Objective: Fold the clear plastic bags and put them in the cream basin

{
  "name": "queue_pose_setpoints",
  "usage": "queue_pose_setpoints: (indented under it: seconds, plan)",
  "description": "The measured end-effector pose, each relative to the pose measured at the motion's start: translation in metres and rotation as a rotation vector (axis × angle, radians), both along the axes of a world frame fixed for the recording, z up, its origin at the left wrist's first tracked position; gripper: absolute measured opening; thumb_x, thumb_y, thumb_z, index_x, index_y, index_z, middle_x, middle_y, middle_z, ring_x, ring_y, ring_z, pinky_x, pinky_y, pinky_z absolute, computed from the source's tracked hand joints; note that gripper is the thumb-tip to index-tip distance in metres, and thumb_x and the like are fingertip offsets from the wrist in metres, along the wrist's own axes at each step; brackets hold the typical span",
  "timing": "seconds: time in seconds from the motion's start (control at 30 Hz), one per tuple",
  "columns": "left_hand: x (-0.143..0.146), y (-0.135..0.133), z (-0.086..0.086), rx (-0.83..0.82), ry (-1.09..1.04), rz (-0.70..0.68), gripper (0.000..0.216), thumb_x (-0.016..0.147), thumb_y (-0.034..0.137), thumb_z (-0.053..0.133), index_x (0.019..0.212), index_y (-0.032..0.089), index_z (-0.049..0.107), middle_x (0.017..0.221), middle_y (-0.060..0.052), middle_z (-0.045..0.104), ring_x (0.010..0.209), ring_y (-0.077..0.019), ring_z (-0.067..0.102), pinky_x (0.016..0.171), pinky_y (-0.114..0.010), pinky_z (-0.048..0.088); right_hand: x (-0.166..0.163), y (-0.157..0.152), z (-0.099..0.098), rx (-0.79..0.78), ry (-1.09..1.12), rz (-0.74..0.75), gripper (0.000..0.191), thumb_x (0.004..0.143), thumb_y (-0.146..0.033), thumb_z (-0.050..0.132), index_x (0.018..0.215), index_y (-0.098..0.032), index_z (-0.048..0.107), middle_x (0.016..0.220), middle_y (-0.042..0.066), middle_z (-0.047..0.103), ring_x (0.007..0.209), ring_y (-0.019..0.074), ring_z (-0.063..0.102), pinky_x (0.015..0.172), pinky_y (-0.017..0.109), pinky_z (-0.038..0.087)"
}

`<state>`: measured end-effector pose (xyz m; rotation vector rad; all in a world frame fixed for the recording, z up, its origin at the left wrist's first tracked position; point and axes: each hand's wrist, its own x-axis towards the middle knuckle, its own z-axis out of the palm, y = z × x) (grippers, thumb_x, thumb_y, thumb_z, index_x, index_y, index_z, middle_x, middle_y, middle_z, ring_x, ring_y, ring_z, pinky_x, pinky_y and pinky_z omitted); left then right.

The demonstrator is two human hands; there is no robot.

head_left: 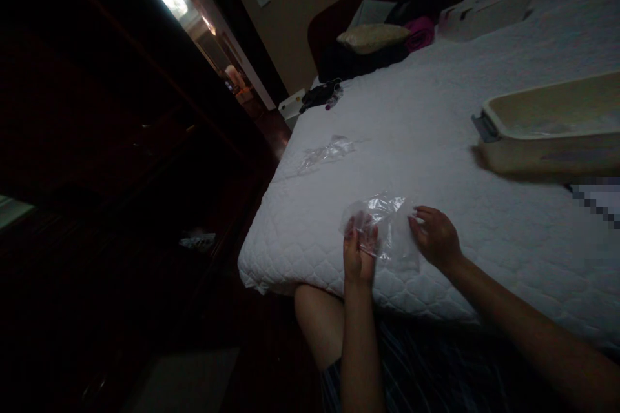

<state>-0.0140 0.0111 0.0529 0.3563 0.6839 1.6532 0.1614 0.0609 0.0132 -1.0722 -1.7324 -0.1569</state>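
Observation:
A clear plastic bag (387, 226) lies crumpled on the white quilted mattress (436, 129) near its front corner. My left hand (357, 251) is closed on the bag's left side, fingers curled into the plastic. My right hand (436, 235) pinches the bag's right edge with bent fingers. A second clear plastic bag (327, 153) lies flat farther back on the mattress, apart from both hands.
A beige plastic tray (547, 126) with a dark handle sits at the right. Pillows and dark clothes (372, 42) are piled at the far end, beside a white box (484, 10). Dark floor and furniture lie to the left. My knee (317, 322) shows below the mattress edge.

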Motion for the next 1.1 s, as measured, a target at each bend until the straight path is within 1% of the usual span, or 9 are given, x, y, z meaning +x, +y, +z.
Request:
queue_pose_setpoints:
  seconds: [0.07, 0.17, 0.4, 0.47, 0.6, 0.7, 0.83, 0.93, 1.1]
  plan:
    - [-0.002, -0.001, -0.003, 0.020, -0.031, 0.005, 0.019, 0.087, 0.023, 0.063, 0.104, 0.029, 0.067, 0.130, -0.003, 0.060, 0.122, -0.0197, 0.056, 0.105, -0.041, 0.043, 0.001, 0.000, 0.001, -0.034, 0.015, 0.009, 0.016, 0.090, -0.028, 0.048, 0.092, -0.020, 0.061, 0.087, 0.010, 0.068, 0.079, 0.0220, 0.063, 0.073, 0.038, 0.050]
    - [-0.004, -0.002, -0.006, 0.054, -0.053, -0.001, 0.020, 0.088, 0.019, 0.060, 0.103, 0.029, 0.068, 0.127, -0.002, 0.063, 0.122, -0.0191, 0.056, 0.107, -0.041, 0.042, 0.003, -0.001, 0.003, -0.096, -0.021, 0.102, 0.025, 0.092, -0.033, 0.042, 0.089, -0.019, 0.063, 0.077, 0.007, 0.067, 0.067, 0.0192, 0.061, 0.064, 0.034, 0.047]
    - [0.001, -0.004, -0.007, 0.062, -0.024, -0.050, 0.023, 0.085, 0.014, 0.061, 0.102, 0.027, 0.069, 0.126, -0.003, 0.064, 0.125, -0.0195, 0.053, 0.108, -0.041, 0.041, 0.007, -0.003, 0.006, -0.172, -0.034, 0.199, 0.049, 0.089, -0.060, 0.037, 0.070, -0.021, 0.060, 0.061, 0.004, 0.058, 0.055, 0.0164, 0.054, 0.054, 0.030, 0.042]
    - [0.002, -0.004, -0.005, 0.038, -0.007, -0.060, 0.023, 0.084, 0.015, 0.062, 0.102, 0.026, 0.070, 0.127, -0.004, 0.063, 0.127, -0.0200, 0.052, 0.109, -0.041, 0.040, 0.009, -0.003, 0.005, -0.154, -0.026, 0.210, 0.050, 0.088, -0.062, 0.037, 0.068, -0.021, 0.059, 0.060, 0.004, 0.057, 0.056, 0.0166, 0.053, 0.055, 0.031, 0.042]
    - [0.001, -0.006, -0.003, -0.022, 0.036, -0.048, 0.022, 0.083, 0.015, 0.064, 0.102, 0.024, 0.069, 0.133, -0.005, 0.058, 0.130, -0.0214, 0.049, 0.109, -0.041, 0.040, 0.011, -0.006, 0.002, -0.139, 0.005, 0.232, 0.052, 0.087, -0.063, 0.038, 0.078, -0.020, 0.065, 0.065, 0.006, 0.061, 0.061, 0.0190, 0.058, 0.059, 0.034, 0.047]
    - [-0.003, -0.009, -0.004, 0.008, 0.036, -0.055, 0.023, 0.080, 0.015, 0.066, 0.102, 0.023, 0.069, 0.132, -0.005, 0.059, 0.130, -0.0218, 0.049, 0.110, -0.041, 0.039, 0.006, -0.011, 0.006, -0.168, 0.077, 0.261, 0.051, 0.087, -0.063, 0.041, 0.083, -0.020, 0.067, 0.072, 0.007, 0.066, 0.065, 0.0202, 0.062, 0.062, 0.036, 0.050]
    - [-0.006, -0.012, -0.004, 0.078, 0.044, -0.088, 0.028, 0.076, 0.016, 0.069, 0.103, 0.025, 0.069, 0.128, -0.005, 0.062, 0.129, -0.0218, 0.050, 0.110, -0.041, 0.038, -0.011, -0.017, 0.022, -0.429, 0.256, 0.243, 0.035, 0.088, -0.050, 0.050, 0.080, -0.020, 0.066, 0.078, 0.007, 0.070, 0.069, 0.0200, 0.066, 0.065, 0.036, 0.053]
    - [-0.007, -0.015, -0.001, 0.076, 0.101, -0.102, 0.032, 0.074, 0.021, 0.070, 0.106, 0.024, 0.068, 0.128, -0.007, 0.061, 0.129, -0.0244, 0.050, 0.110, -0.043, 0.038, -0.015, -0.011, 0.038, -0.627, 0.416, 0.295, 0.030, 0.086, -0.047, 0.055, 0.082, -0.020, 0.066, 0.078, 0.007, 0.071, 0.073, 0.0220, 0.067, 0.068, 0.038, 0.055]
    - [-0.015, -0.018, 0.002, 0.031, 0.050, -0.108, 0.031, 0.072, 0.025, 0.064, 0.102, 0.019, 0.068, 0.127, -0.011, 0.062, 0.127, -0.0296, 0.050, 0.107, -0.048, 0.038, 0.004, 0.010, 0.068, -0.779, 0.647, 0.449, 0.027, 0.080, -0.047, 0.060, 0.087, -0.021, 0.063, 0.071, 0.005, 0.067, 0.065, 0.0202, 0.066, 0.062, 0.038, 0.057]
